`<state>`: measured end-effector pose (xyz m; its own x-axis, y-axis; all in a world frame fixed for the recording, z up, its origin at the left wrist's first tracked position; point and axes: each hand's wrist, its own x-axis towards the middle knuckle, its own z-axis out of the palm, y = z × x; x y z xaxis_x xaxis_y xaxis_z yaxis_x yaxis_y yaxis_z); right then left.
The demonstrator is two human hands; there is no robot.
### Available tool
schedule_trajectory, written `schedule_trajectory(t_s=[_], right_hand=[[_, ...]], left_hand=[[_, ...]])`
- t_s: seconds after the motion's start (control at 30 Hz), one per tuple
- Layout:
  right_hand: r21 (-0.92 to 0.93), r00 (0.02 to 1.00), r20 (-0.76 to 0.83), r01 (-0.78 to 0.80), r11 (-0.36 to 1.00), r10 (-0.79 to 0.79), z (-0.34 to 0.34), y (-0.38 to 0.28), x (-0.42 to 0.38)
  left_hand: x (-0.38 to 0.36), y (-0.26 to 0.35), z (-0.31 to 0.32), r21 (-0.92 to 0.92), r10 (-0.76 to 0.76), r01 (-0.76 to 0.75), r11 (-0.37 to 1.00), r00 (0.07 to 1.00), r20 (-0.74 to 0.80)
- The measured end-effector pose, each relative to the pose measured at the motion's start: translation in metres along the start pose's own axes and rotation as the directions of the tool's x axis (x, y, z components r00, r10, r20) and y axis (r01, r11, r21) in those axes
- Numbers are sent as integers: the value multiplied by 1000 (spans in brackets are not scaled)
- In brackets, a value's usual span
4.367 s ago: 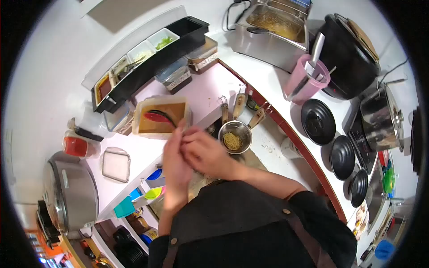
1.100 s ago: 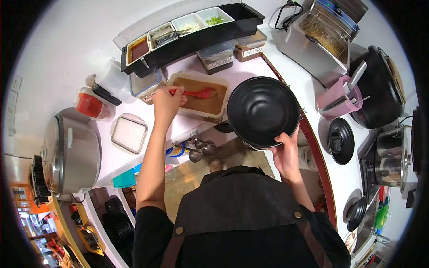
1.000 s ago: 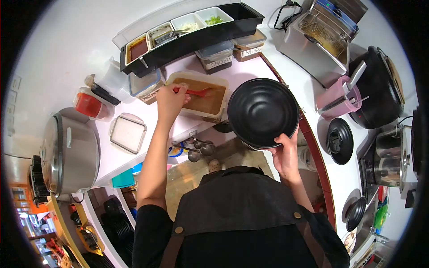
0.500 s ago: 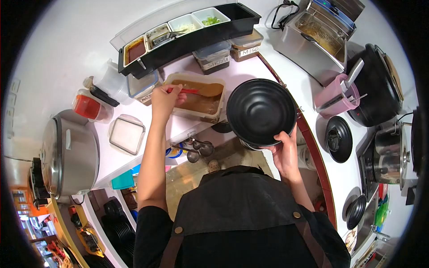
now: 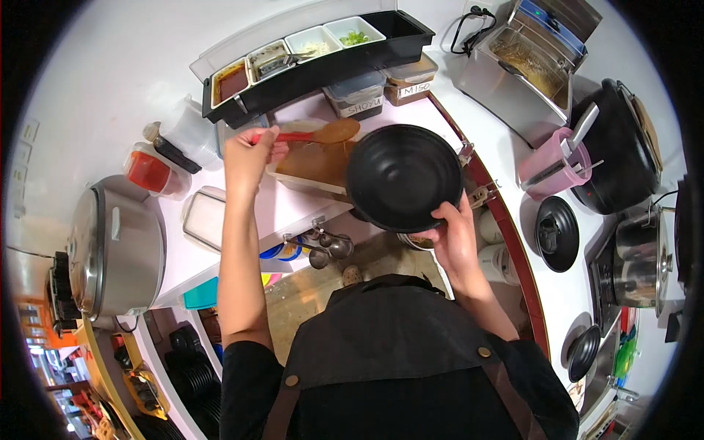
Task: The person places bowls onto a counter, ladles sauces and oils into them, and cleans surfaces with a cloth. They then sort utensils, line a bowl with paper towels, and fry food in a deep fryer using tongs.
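My left hand [image 5: 251, 155] is closed around the handle of a red spoon [image 5: 297, 136]. The spoon's head is coated or filled with brown liquid and hovers over a plastic container [image 5: 308, 189] of brown broth or sauce. My right hand [image 5: 456, 236] grips the near rim of a black bowl [image 5: 403, 176], thumb on the inside. The bowl looks empty, is held in the air to the right of the spoon and covers the container's right end.
Behind stand lidded tubs labelled SHOYU [image 5: 358, 99] and MISO [image 5: 411, 81], beneath a black topping rack [image 5: 323, 70]. A fryer [image 5: 506, 84], pink cup [image 5: 554, 165] and black dish [image 5: 556, 235] are on the right; a rice cooker [image 5: 125, 249] and clear lid [image 5: 205, 218] are left.
The spoon has risen out of the brown liquid with some in its head. The black bowl has moved left, closer to the spoon and partly over the container.
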<state>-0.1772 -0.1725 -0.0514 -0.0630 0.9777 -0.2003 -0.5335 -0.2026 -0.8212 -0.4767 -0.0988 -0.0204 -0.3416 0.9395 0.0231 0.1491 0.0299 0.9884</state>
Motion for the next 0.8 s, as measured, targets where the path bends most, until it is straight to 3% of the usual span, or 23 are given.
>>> schedule_trajectory(t_s=[0.1, 0.23, 0.33, 0.43, 0.57, 0.7, 0.73, 0.8], right_hand=[[11, 999, 45, -30, 999, 30, 21, 7, 17], [80, 994, 102, -54, 995, 46, 53, 21, 41], [155, 984, 169, -74, 985, 47, 69, 23, 48], [152, 984, 162, -94, 984, 69, 73, 30, 58], [150, 989, 140, -61, 987, 40, 83, 30, 59], [129, 986, 160, -66, 989, 45, 88, 26, 59], [133, 986, 158, -77, 988, 55, 91, 23, 57], [141, 987, 151, -84, 986, 63, 93, 19, 55]], left_hand=[[-14, 35, -5, 42, 17, -16, 999, 999, -38], [-31, 29, -8, 32, 96, -96, 995, 995, -21], [-55, 14, 2, -3, 127, -128, 992, 984, -122], [-75, -6, 14, -81, 260, -286, 955, 936, -239], [-86, -10, 20, 186, 601, -573, 798, 739, -305], [-92, 29, 18, 352, 772, -689, 633, 531, -349], [-89, 33, 17, 262, 784, -757, 598, 486, -386], [-90, 33, 17, 263, 785, -779, 569, 419, -457]])
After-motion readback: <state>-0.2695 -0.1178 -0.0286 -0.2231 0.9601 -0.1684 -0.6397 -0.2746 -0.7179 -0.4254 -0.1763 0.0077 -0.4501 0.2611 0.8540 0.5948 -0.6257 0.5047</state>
